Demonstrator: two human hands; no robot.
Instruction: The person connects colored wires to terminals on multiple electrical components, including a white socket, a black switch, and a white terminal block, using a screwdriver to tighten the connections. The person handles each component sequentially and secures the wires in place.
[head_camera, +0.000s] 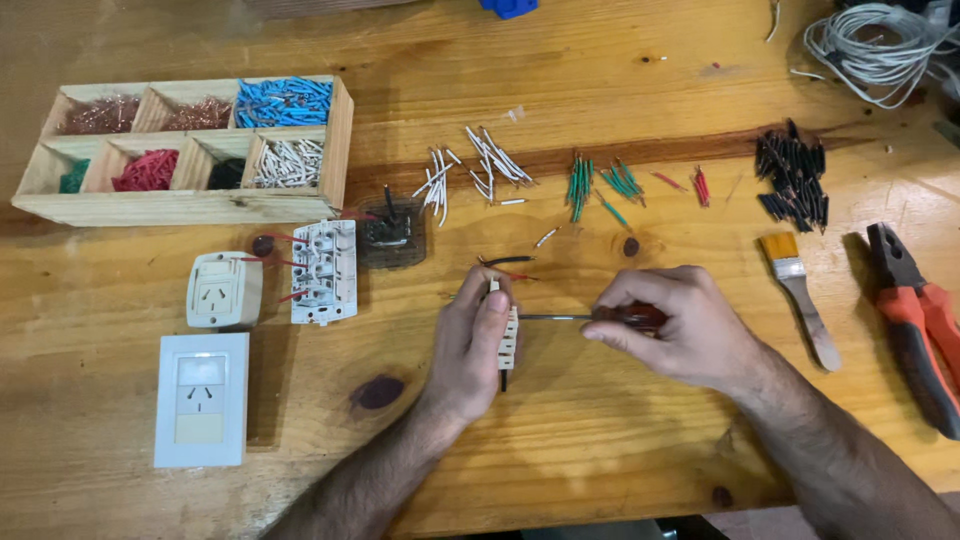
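My left hand (470, 345) grips a small white socket module (508, 343) held upright on the wooden table (600, 440). Black and red wires (508, 263) stick out of its top. My right hand (680, 325) holds a screwdriver (560, 317) with a dark red handle, its thin shaft pointing left into the side of the module.
A wooden compartment box (340, 140) of coloured wire pieces stands at the back left. White socket parts (322, 272), a socket insert (224, 290) and a wall plate (200, 400) lie left. Wire bundles (490, 165), black wire pieces (793, 175), a brush (800, 295), red pliers (920, 320) and a cable coil (880, 40) lie right.
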